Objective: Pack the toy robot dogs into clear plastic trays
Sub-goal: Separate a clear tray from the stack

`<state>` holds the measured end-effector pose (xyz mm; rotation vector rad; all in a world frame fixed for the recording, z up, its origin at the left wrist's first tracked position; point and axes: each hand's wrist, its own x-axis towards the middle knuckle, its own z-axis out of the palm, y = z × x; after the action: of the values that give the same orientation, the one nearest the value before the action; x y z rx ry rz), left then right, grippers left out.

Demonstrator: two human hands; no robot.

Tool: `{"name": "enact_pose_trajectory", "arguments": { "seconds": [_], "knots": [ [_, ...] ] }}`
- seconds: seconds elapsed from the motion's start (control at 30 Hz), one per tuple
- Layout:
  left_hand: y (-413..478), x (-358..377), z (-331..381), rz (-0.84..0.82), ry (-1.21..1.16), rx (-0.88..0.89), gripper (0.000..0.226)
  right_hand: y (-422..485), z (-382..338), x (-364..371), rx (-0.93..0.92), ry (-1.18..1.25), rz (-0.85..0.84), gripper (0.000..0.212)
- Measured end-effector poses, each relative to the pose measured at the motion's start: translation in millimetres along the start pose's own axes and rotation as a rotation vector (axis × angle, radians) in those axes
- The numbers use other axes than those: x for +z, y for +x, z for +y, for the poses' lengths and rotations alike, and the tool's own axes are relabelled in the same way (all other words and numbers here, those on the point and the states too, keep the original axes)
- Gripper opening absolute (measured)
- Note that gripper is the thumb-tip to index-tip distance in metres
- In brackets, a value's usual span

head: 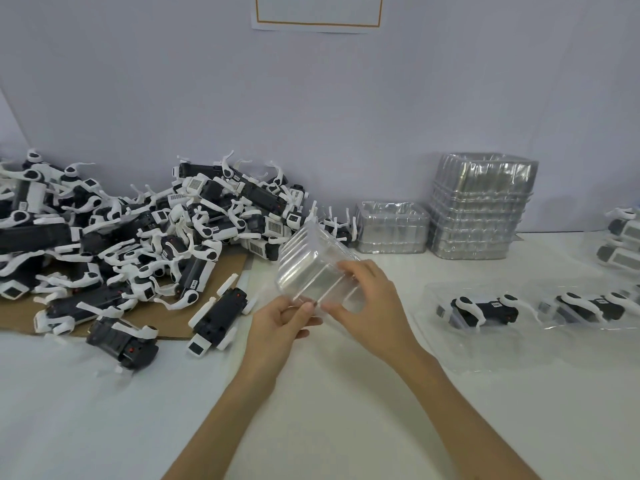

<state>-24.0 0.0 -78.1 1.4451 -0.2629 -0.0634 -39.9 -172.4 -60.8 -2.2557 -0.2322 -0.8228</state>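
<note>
Tray [313, 265] held tilted above the table [329, 393] in both hands, the left hand [280, 327] pinching its near edge between thumb and fingers, the right hand [367, 299] curled round its right side, with loose dogs [138, 230] heaped at left on cardboard [145, 317] and packed dogs [485, 311] at right.

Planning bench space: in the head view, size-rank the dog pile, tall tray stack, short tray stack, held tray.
dog pile
tall tray stack
short tray stack and held tray: look alike, held one nearer, unranked
</note>
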Motion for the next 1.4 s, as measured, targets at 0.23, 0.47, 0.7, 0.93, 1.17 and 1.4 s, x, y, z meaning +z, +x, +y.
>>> {"name": "enact_pose_trajectory", "arguments": {
  "seconds": [0.23,0.47,0.7,0.93,1.17,1.4],
  "knots": [
    [2,-4,-2,-0.113,-0.108,0.067,0.03,1,-3,0,0.077,0.203,0.032,0.033],
    [5,-5,-1,-0.059,-0.097,0.083,0.019,3,-9,-9,0.112,0.347,-0.004,0.031],
    [4,-3,1,-0.128,-0.065,0.115,0.017,7,-4,-25,0.145,0.411,-0.08,0.013],
    [4,-1,7,-0.125,-0.088,0.117,0.031,7,-6,-26,0.18,0.45,-0.038,0.013],
    [2,1,6,-0.104,-0.104,0.124,0.017,7,-6,-29,0.187,0.489,0.012,0.02],
    [1,2,8,-0.099,-0.115,0.123,0.015,8,-7,-29,0.188,0.555,0.039,0.026]
  ]
}}
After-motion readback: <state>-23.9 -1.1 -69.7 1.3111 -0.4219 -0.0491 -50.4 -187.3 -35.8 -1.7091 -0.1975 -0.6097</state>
